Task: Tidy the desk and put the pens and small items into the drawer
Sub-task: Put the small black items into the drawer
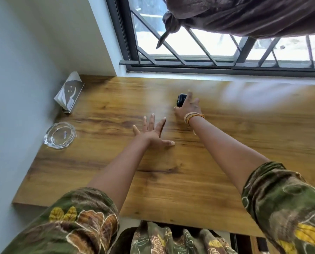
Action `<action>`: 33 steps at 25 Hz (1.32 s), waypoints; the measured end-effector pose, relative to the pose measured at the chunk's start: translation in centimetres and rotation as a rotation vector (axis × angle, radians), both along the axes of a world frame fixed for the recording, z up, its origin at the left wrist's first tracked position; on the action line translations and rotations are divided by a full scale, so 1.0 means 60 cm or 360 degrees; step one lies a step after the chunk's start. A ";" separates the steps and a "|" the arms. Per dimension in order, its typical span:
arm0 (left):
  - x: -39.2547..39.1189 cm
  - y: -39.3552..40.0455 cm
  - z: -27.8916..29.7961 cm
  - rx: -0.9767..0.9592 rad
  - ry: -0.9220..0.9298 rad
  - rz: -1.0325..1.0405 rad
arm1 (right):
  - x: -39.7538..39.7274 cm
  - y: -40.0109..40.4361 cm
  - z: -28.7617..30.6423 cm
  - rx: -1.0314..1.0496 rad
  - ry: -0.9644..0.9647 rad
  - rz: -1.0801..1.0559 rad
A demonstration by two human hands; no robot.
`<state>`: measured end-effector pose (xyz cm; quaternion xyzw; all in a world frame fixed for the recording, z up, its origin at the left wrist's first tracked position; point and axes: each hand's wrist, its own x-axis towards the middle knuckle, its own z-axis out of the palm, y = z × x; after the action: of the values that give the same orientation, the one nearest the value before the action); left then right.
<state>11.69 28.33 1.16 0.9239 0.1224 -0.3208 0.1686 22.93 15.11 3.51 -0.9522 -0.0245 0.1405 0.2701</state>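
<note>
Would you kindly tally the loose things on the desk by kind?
Glass ashtray: 1
Acrylic stand with a paper card: 1
Small black item, touched by the right hand: 1
Total: 3

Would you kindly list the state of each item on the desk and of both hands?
Small black item: on the desk, held by the right hand.
Left hand: flat, fingers spread, empty.
Glass ashtray: upright, empty.
Card stand: upright by the wall.
Curtain: knotted up.
</note>
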 end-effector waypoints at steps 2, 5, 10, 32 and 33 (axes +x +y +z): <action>0.008 0.000 -0.008 0.0047 0.0003 -0.0019 | 0.035 0.004 -0.003 -0.0155 0.0036 0.0103; 0.021 0.002 -0.014 0.0070 -0.0025 -0.0014 | 0.067 0.008 -0.011 -0.0314 0.0011 0.0204; 0.020 0.007 -0.024 0.0047 -0.0133 0.0013 | 0.066 0.001 -0.026 -0.0289 -0.0144 0.0248; -0.378 -0.149 -0.043 0.0014 -0.0694 -0.0160 | -0.390 -0.164 -0.039 0.1707 0.0327 -0.0908; -0.392 -0.163 -0.046 -0.0014 -0.0667 -0.0154 | -0.412 -0.175 -0.039 0.1739 0.0319 -0.0924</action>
<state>-11.85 18.53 -1.61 0.9745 0.0386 -0.1298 0.1787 -1.77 4.59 1.17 -0.6266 0.1923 0.1171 0.7461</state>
